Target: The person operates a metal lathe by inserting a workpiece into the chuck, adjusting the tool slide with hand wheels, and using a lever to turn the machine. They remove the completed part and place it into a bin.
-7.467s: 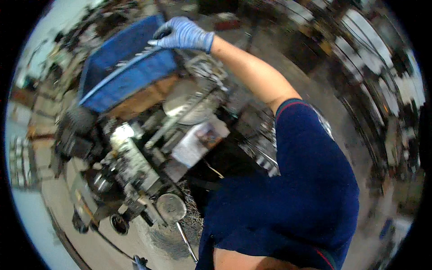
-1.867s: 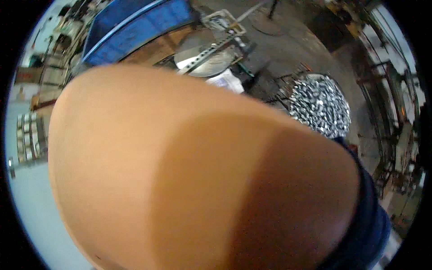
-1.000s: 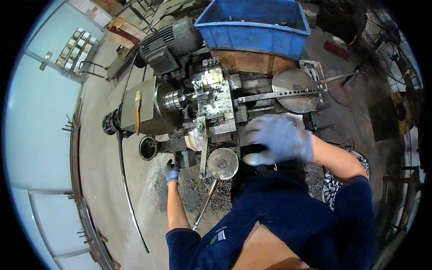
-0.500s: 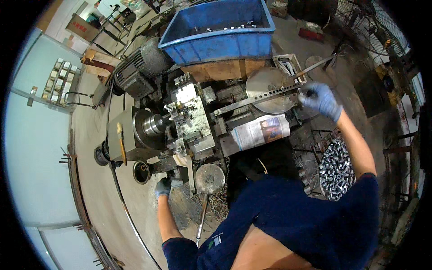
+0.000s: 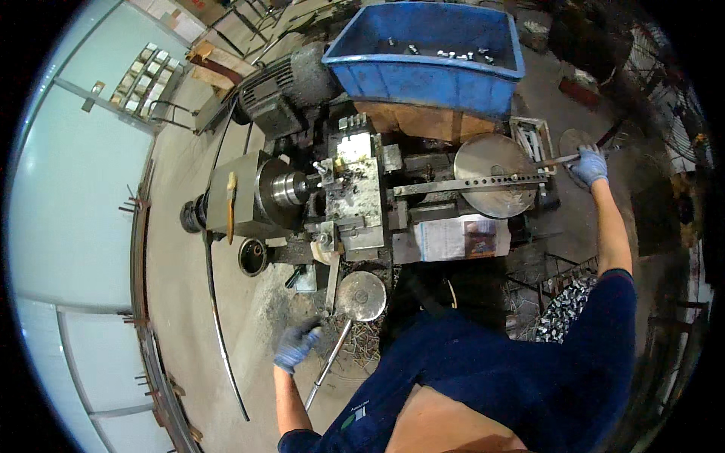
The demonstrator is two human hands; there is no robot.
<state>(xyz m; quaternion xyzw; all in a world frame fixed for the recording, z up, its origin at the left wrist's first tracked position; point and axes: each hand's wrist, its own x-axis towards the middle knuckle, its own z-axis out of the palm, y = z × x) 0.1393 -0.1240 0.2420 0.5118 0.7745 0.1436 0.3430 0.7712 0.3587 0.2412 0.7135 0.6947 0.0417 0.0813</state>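
Observation:
My right hand (image 5: 590,164), in a blue-grey glove, is closed around the outer end of a metal lever rod (image 5: 555,161) at the big round disc (image 5: 495,175). A bar with a row of holes (image 5: 483,183) lies across that disc. My left hand (image 5: 296,347), gloved the same with dark fingertips, hangs below the small machine, left of a handwheel (image 5: 362,296) with a long handle (image 5: 328,366). Its fingers point right, apart, and nothing shows in them. A lathe chuck (image 5: 288,189) faces the tool slide (image 5: 353,192), which is strewn with chips.
A blue bin (image 5: 423,83) with a few metal parts stands behind the machine. A brush (image 5: 231,208) lies on the headstock, with a round pot (image 5: 253,257) below. Newspaper (image 5: 461,238) covers the front bed. Many small metal parts (image 5: 563,309) sit at the right, partly behind my arm.
My right hand has moved outward from the holed bar to the lever rod, which has swung down toward me. My left hand has drawn back from beneath the slide toward me. The view has shifted.

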